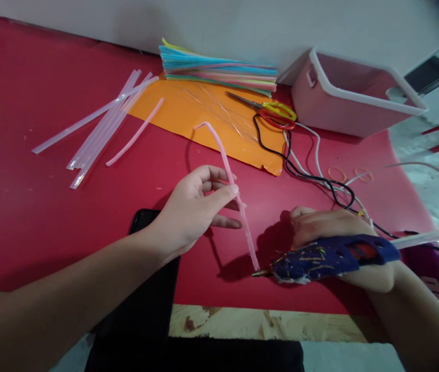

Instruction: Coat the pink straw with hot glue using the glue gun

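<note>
Between thumb and fingers, my left hand (200, 206) pinches a pink pipe cleaner (225, 160) whose far end is bent over in a hook. The stem's lower end meets the metal nozzle of a dark blue hot glue gun (316, 261), smeared with dried glue. My right hand (328, 227) is wrapped around that gun, its fingers partly hidden behind the body. A long clear glue stick (432, 236) juts from the gun's back. Another, shorter pink pipe cleaner (136, 133) lies on the red tabletop (68, 222) at the left.
Clear glue sticks (103, 119) lie at the left. A bundle of coloured pipe cleaners (219, 70) and scissors (266, 109) rest by an orange envelope (212, 137). A pink bin (335, 98) stands back right, near tangled cables (320, 181). A black phone-like slab (145, 289) lies beneath my left forearm.
</note>
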`<act>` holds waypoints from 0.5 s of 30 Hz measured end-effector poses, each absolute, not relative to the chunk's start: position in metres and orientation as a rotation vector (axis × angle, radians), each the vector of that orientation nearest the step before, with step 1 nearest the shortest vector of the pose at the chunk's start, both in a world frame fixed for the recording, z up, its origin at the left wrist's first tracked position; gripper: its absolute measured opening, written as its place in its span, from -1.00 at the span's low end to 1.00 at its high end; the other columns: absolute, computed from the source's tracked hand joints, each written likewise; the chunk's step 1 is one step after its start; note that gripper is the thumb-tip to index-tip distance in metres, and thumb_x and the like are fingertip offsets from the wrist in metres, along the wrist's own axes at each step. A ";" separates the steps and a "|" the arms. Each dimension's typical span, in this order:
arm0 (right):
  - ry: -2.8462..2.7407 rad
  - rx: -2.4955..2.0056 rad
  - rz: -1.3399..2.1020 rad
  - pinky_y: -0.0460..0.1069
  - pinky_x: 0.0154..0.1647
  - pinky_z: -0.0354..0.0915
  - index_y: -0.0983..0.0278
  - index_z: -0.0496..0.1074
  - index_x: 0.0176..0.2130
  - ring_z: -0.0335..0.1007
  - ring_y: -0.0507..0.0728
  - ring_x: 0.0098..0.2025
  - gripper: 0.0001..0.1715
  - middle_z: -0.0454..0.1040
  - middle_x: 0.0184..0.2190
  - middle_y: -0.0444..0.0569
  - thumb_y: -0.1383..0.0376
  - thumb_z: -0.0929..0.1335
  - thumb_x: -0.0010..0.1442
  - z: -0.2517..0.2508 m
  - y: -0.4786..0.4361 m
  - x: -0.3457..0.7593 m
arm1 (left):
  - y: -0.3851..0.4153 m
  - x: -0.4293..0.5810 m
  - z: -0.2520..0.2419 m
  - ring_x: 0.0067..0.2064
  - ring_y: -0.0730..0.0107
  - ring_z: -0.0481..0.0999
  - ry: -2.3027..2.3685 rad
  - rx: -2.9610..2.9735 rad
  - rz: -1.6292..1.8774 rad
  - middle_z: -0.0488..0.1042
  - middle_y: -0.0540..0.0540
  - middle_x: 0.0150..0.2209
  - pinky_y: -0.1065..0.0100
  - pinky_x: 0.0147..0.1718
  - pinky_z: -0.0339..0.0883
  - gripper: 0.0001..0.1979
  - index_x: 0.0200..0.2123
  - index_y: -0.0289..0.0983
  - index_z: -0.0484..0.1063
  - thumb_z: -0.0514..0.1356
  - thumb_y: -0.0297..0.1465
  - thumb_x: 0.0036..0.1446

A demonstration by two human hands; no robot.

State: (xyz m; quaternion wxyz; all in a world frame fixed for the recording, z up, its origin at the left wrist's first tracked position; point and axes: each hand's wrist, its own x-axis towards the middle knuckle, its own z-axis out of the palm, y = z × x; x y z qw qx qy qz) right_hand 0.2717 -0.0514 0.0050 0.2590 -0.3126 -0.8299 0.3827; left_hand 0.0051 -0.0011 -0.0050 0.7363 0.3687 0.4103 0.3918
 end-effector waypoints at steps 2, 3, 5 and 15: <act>-2.250 -0.863 1.034 0.10 -0.25 0.27 0.19 0.47 -0.23 0.42 0.09 -0.47 -0.55 0.58 -0.47 -0.06 -0.07 0.25 0.42 0.005 -0.051 0.271 | -0.001 0.005 -0.004 -0.34 0.44 0.58 0.891 0.790 0.860 0.46 0.01 -0.35 0.45 -0.54 0.62 -0.90 -0.28 -0.28 0.40 0.28 -0.54 0.21; -2.257 -0.865 1.032 0.10 -0.25 0.28 0.19 0.47 -0.23 0.43 0.09 -0.47 -0.54 0.58 -0.47 -0.05 -0.08 0.25 0.42 0.006 -0.051 0.271 | -0.001 0.005 -0.004 -0.34 0.45 0.57 0.887 0.781 0.860 0.46 0.02 -0.36 0.45 -0.54 0.62 -0.90 -0.28 -0.28 0.40 0.28 -0.54 0.21; -2.280 -0.857 1.023 0.10 -0.27 0.28 0.19 0.47 -0.22 0.47 0.11 -0.46 -0.54 0.59 -0.46 -0.04 -0.07 0.24 0.42 0.007 -0.051 0.271 | -0.001 0.005 -0.004 -0.36 0.47 0.56 0.877 0.769 0.856 0.46 0.02 -0.37 0.46 -0.54 0.61 -0.90 -0.29 -0.28 0.41 0.28 -0.55 0.22; -2.262 -0.842 1.004 0.09 -0.31 0.27 0.18 0.49 -0.21 0.47 0.13 -0.44 -0.56 0.59 -0.46 -0.05 -0.06 0.26 0.43 0.003 -0.052 0.270 | -0.002 0.005 -0.004 -0.38 0.48 0.53 0.827 0.728 0.817 0.46 0.03 -0.37 0.44 -0.55 0.62 -0.90 -0.28 -0.29 0.41 0.27 -0.56 0.23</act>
